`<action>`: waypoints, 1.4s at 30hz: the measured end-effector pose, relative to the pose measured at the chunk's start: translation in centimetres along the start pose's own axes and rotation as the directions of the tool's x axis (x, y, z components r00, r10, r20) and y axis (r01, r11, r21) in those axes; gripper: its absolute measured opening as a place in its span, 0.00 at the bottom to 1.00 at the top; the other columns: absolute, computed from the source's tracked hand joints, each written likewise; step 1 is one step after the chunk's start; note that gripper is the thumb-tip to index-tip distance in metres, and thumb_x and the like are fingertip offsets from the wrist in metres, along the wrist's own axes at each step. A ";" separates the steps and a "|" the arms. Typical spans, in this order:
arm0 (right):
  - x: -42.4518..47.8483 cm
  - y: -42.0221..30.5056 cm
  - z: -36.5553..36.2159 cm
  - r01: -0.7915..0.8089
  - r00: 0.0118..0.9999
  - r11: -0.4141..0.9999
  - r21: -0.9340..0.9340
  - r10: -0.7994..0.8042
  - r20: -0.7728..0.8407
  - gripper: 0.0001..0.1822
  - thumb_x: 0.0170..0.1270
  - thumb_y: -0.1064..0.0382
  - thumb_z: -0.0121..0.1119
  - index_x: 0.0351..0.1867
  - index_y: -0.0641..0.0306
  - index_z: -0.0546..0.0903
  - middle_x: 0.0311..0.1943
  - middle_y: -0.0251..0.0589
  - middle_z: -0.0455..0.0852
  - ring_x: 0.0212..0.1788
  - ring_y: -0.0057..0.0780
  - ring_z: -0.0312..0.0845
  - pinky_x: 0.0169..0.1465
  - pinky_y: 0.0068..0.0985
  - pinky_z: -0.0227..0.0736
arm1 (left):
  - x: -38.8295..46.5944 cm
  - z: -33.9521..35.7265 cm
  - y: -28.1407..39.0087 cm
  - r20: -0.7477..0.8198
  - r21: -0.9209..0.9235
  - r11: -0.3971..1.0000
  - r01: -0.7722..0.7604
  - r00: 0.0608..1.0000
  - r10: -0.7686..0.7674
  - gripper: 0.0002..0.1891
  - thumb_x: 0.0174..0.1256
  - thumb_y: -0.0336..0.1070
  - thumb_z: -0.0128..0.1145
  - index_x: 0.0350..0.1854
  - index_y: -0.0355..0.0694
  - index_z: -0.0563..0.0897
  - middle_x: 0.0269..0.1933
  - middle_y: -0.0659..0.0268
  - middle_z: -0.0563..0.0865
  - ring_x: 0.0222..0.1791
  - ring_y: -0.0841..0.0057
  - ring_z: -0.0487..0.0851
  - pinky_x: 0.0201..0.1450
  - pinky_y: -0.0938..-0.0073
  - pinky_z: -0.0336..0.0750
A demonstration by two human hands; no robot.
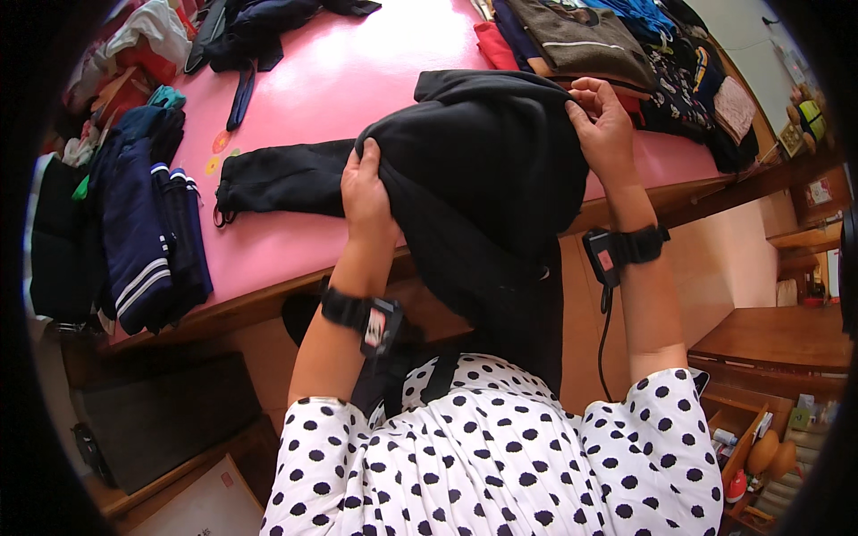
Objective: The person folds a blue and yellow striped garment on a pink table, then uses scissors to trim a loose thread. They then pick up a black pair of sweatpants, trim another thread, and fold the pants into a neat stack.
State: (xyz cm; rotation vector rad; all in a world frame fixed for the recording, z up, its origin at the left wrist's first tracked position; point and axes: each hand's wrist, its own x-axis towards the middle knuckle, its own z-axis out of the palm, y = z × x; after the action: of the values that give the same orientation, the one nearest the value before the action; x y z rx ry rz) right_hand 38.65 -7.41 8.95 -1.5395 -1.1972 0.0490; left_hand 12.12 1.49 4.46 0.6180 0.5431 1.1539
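A black garment (482,161) is stretched between my two hands over the near edge of a pink-topped table (295,241). My left hand (367,187) pinches its left side, thumb on top. At the upper right side, my right hand (600,127) grips the cloth between thumb and fingers. One long black leg or sleeve (288,175) reaches left across the tabletop and ends in a cuff with a cord loop. The lower part of the cloth hangs down over the table edge towards my lap. Whether it is trousers or a top, I cannot tell.
Folded navy trousers with white stripes (144,268) are stacked at the table's left end. Another dark garment (255,33) lies at the back. Folded clothes, a brown sweater (576,40) among them, are piled at the right. An open wooden drawer (734,429) stands low right.
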 end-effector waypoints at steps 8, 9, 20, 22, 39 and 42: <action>-9.4 -0.1 0.9 -0.119 0.992 0.991 -0.054 0.117 -0.037 0.06 0.61 0.74 0.59 0.39 0.64 0.80 0.30 0.35 0.82 0.31 0.21 0.78 0.36 0.19 0.73 | 6.9 -7.4 -4.3 -0.451 0.147 0.962 0.230 0.881 -0.142 0.23 0.75 0.45 0.47 0.45 0.23 0.79 0.44 0.49 0.84 0.40 0.62 0.85 0.46 0.66 0.80; -11.1 -0.5 0.5 -0.140 0.990 0.988 -0.064 0.140 -0.002 0.05 0.61 0.74 0.59 0.38 0.64 0.80 0.29 0.35 0.81 0.30 0.21 0.77 0.36 0.19 0.72 | 7.4 -7.3 -4.4 -0.460 0.197 0.956 0.218 0.882 -0.106 0.23 0.74 0.45 0.47 0.45 0.23 0.79 0.44 0.49 0.84 0.40 0.62 0.84 0.46 0.67 0.80; -12.5 -4.1 6.6 0.261 0.881 0.957 -0.127 -0.182 0.437 0.28 0.50 0.60 0.73 0.54 0.58 0.76 0.60 0.52 0.75 0.57 0.52 0.73 0.62 0.40 0.68 | 12.1 -9.0 -4.8 -0.236 0.880 0.463 0.104 0.942 0.237 0.24 0.76 0.48 0.44 0.48 0.25 0.79 0.44 0.51 0.86 0.40 0.62 0.86 0.47 0.64 0.81; -11.2 -3.5 8.5 0.169 0.859 0.962 -0.215 -0.037 0.510 0.38 0.45 0.54 0.76 0.60 0.55 0.73 0.68 0.54 0.65 0.63 0.55 0.67 0.66 0.41 0.63 | 13.1 -10.6 -4.6 -0.152 0.882 0.468 0.054 0.973 0.175 0.24 0.77 0.47 0.43 0.49 0.25 0.79 0.44 0.51 0.86 0.40 0.63 0.86 0.46 0.65 0.81; -3.4 -0.7 14.3 0.004 0.790 0.802 -0.597 0.363 0.493 0.38 0.37 0.44 0.78 0.50 0.49 0.73 0.59 0.47 0.68 0.59 0.58 0.66 0.58 0.56 0.65 | -11.5 -11.8 -1.7 -0.027 0.803 0.568 0.184 0.962 -0.273 0.19 0.64 0.31 0.62 0.56 0.31 0.77 0.47 0.62 0.85 0.47 0.79 0.82 0.53 0.77 0.75; -2.8 -1.0 14.5 0.002 0.781 0.797 -0.604 0.375 0.499 0.39 0.37 0.44 0.78 0.52 0.51 0.73 0.65 0.52 0.66 0.62 0.62 0.64 0.62 0.54 0.63 | -10.1 -11.8 -3.9 0.037 0.752 0.619 0.227 0.922 -0.384 0.19 0.65 0.32 0.63 0.56 0.31 0.78 0.49 0.63 0.85 0.48 0.79 0.81 0.54 0.77 0.74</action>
State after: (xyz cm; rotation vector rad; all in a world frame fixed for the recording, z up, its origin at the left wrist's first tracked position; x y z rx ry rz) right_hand 27.94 0.82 2.81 -2.3057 -1.6395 0.3728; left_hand 3.46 -7.13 -5.89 1.2747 0.9208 0.4856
